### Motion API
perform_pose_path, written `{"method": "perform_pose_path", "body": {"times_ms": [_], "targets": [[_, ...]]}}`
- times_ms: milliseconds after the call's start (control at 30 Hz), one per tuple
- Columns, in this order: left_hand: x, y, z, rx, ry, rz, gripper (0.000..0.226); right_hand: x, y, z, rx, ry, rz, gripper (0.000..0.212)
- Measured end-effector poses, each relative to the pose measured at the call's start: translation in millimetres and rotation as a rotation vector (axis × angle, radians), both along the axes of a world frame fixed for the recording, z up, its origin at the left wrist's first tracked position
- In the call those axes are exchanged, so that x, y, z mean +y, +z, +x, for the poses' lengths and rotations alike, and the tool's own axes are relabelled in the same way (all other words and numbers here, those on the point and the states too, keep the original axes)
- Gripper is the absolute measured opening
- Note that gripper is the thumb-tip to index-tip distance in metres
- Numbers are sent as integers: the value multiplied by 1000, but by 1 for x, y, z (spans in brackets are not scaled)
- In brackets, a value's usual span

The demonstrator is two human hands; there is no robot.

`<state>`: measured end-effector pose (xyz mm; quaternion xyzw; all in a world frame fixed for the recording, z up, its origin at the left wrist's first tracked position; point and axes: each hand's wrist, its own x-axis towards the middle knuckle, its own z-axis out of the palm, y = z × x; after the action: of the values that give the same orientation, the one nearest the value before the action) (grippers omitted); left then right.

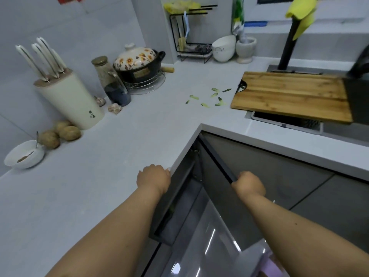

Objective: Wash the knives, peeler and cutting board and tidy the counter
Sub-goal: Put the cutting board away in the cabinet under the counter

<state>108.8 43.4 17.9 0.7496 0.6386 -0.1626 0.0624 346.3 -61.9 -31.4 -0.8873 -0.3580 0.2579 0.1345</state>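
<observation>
A wooden cutting board lies across the left end of the sink. A dark cleaver rests on the board's right end at the frame edge. Green vegetable scraps are scattered on the grey counter left of the board. A cream knife block with several white-handled knives stands at the left. My left hand grips the top edge of the left corner cabinet door. My right hand grips the top edge of the right corner door; both doors stand ajar. No peeler is visible.
A floral clay pot sits on a wire trivet beside a glass jar. Three potatoes and a white bowl stand at the left. A black rack, a white bowl and a mortar line the back. Black faucet with a yellow cloth.
</observation>
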Motion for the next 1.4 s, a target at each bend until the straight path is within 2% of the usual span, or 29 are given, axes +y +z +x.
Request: {"method": "perform_pose_path", "body": {"times_ms": [133,267,333,367,467,667,733,800,900,1067,1200,1300,1333,1400], "targets": [[7,6,18,-10,-82,65,50,7,-1,24,-160,37,-41,21],[12,12,48,-153,-167,85,46,13,1,43,-250,114,-100,28],[16,16,72,-199,-228,80,43,18,7,49,-297,143,-35,25],[16,18,79,-207,-246,73,42,22,12,49,-293,130,64,25],[20,24,112,-259,-304,63,39,48,38,68,-25,-120,458,26],[45,33,162,-351,-350,33,37,113,74,157,763,-760,748,8],[53,37,177,-384,-349,20,37,124,80,178,932,-977,745,28],[60,39,190,-401,-355,2,37,130,85,191,1068,-1092,747,44],[71,38,206,-419,-338,-16,41,137,83,202,1317,-1115,813,54],[81,38,226,-481,-293,-36,47,139,77,219,1466,-1116,843,46],[87,36,235,-500,-286,-38,46,149,85,231,1471,-1017,939,30],[89,37,238,-513,-270,-35,46,159,93,238,1493,-994,1037,4],[90,37,239,-523,-267,-34,45,161,94,241,1502,-997,1071,7],[90,38,240,-539,-258,-28,44,161,93,247,1503,-993,1136,25]]}}
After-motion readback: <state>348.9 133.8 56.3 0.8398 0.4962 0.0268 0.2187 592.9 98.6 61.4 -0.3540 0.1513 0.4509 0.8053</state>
